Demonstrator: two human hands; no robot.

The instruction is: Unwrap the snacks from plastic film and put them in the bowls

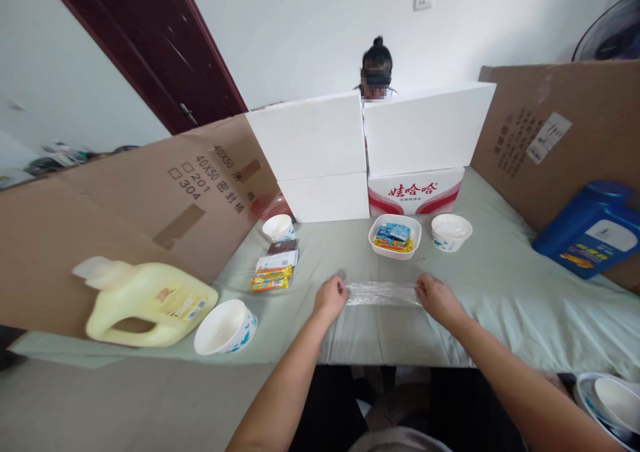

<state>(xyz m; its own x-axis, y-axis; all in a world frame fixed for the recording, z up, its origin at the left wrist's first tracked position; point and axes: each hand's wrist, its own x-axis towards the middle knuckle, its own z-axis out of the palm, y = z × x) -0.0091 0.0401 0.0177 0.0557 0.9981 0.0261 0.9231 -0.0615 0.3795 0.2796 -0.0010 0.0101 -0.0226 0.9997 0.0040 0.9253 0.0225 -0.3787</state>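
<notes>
Between my two hands a clear, crinkled sheet of plastic film [383, 293] is stretched sideways over the table. My left hand [331, 296] is closed on its left end, and my right hand [436, 299] pinches the right end. Just beyond the film stands a white square bowl [395, 253] holding blue and yellow packets [395, 235]. To its right is a round paper bowl [451, 232] with a blue pattern. Left of my left hand lie yellow wrapped snack packets [271, 278], with white cards [277, 260] and a dark brown packet [283, 246] behind them.
At the left, a yellow jug [150, 302] lies beside a paper bowl [226, 327]; another paper bowl [279, 228] stands farther back. A blue bottle [590, 229] leans at the right. White boxes [320, 139] and cardboard panels [200, 192] wall the table. A person [377, 72] sits behind the boxes.
</notes>
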